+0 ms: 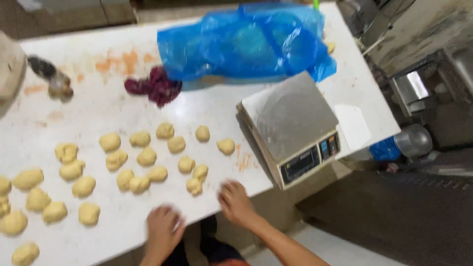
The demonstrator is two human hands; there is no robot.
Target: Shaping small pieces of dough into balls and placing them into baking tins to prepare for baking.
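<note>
Honestly, these dough pieces [148, 156] look about as soft as it gets: small pale yellow lumps, a bit knobbly, each light enough to lift with a couple of fingers. I'd guess they squash and dent if pinched hard, and they probably cling a little to the counter [98, 113], so my call would be to cup one from the sides and underneath with loose fingers rather than grab from the top.

Both my hands are down at the near edge of the counter, palms down. My left hand [164, 227] is flat on the surface and blurry, so I can't tell whether there's a bit of dough under the palm or nothing at all. My right hand [235, 201] has fingers spread and relaxed, holding nothing that I can see.

Most of the dough lies scattered ahead of my hands and off to my left, across the counter's middle and left end. The closest piece [194, 185] sits just beyond and between my two hands, near the right one's fingertips but not touching.

Past my right hand is a digital weighing scale [290, 125] with a bare steel pan. Further back there's a crumpled blue plastic bag [246, 42] and a dark red cloth [156, 86].
</note>
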